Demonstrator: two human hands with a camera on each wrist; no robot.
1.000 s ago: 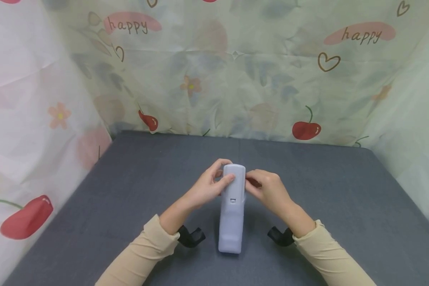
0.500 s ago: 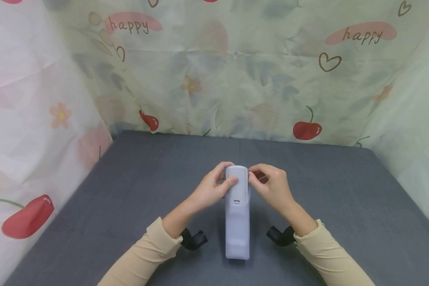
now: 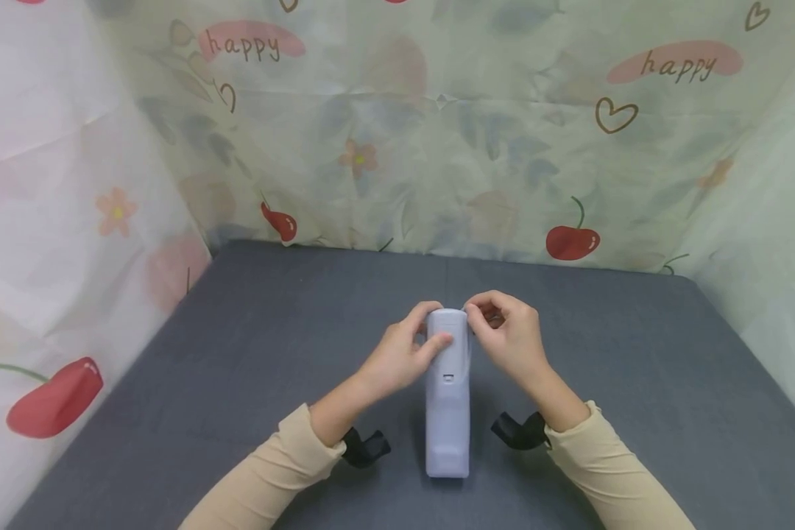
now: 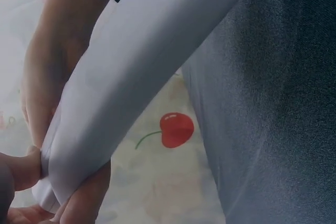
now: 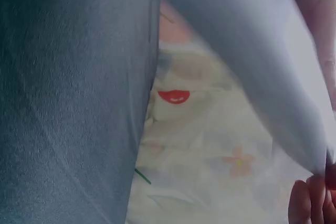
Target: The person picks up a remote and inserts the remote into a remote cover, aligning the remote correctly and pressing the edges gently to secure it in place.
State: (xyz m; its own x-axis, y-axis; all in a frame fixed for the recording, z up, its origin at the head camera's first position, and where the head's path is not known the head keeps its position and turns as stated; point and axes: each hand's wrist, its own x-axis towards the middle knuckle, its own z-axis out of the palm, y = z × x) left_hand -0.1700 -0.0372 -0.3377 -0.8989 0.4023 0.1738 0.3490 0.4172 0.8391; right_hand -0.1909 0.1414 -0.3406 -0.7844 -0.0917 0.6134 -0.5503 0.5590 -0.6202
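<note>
A long, pale lavender plastic device (image 3: 447, 423) with a battery-cover-like panel and a small notch (image 3: 447, 378) points away from me in the head view. My left hand (image 3: 397, 357) grips its far end, thumb over the top face and fingers round the left side. My right hand (image 3: 513, 335) pinches with thumb and forefinger at the far right corner, where a thin pale edge (image 3: 469, 346) runs along the device's side; I cannot tell exactly what lies between the fingertips. In the left wrist view the device (image 4: 121, 72) slants across, its end held by fingers.
A dark grey cloth (image 3: 291, 316) covers the table beneath. Behind it hangs a printed curtain (image 3: 411, 169) with cherries and hearts, and a pale curtain (image 3: 59, 243) closes the left side. Black straps (image 3: 366, 447) show at both wrists.
The device has shifted to the right, its near end swinging that way. My right hand has slid along its right side to the far corner, while my left hand keeps its grip.
</note>
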